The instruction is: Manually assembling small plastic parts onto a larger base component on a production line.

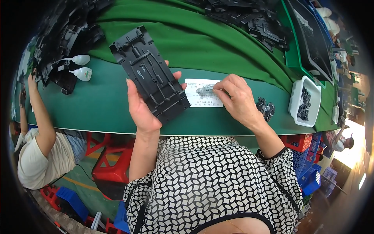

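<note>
The left hand (143,113) wraps the panel's (151,74) edges, holding it tilted left of the slip (194,102); the right hand's (238,97) fingertips nearly meet at the bits (203,92), hold unclear. A careless sweep could scatter them.

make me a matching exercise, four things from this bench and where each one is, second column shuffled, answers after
Things
1. panel
2. paper
3. tray
4. bottles

Places
A. on the right, with black pieces inside
B. on the left side of the table
C. held up in the left hand
D. flat by the right hand, pale bits on it

Pairs: 1-C, 2-D, 3-A, 4-B
</note>
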### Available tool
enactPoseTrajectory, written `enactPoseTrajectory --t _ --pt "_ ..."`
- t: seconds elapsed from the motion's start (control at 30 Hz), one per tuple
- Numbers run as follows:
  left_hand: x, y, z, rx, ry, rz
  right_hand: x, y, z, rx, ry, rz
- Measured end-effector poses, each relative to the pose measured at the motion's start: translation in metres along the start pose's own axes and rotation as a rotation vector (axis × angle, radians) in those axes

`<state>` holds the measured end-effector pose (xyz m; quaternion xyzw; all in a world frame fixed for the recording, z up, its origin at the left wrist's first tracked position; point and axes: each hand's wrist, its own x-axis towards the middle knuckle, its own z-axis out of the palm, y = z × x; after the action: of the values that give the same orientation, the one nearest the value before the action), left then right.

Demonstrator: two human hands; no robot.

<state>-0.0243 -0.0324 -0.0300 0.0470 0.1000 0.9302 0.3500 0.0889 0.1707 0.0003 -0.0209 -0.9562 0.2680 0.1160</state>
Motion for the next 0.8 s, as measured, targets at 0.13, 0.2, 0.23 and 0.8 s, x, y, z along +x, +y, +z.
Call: enactPoseTrajectory --t 0.13,0.2,0.23,0.8 --pt "0.0008 -0.0007 0.0013 0.034 0.025 0.011 0.0008 -0.0065 0.0014 0.089 -0.001 0.034" --pt "0.0016 -0.0016 0.0004 0.031 0.007 0.008 -0.0007 -0.0035 0.0066 0.047 -0.010 0.017" --pt "0.0021 -0.0019 0.0003 0.033 0.007 0.008 -0.0012 -0.0025 0.0054 0.048 -0.008 0.016" --pt "0.0016 -0.0021 -0.0006 0.018 0.010 0.006 -0.0057 0.0023 0.0054 0.005 0.033 0.004"
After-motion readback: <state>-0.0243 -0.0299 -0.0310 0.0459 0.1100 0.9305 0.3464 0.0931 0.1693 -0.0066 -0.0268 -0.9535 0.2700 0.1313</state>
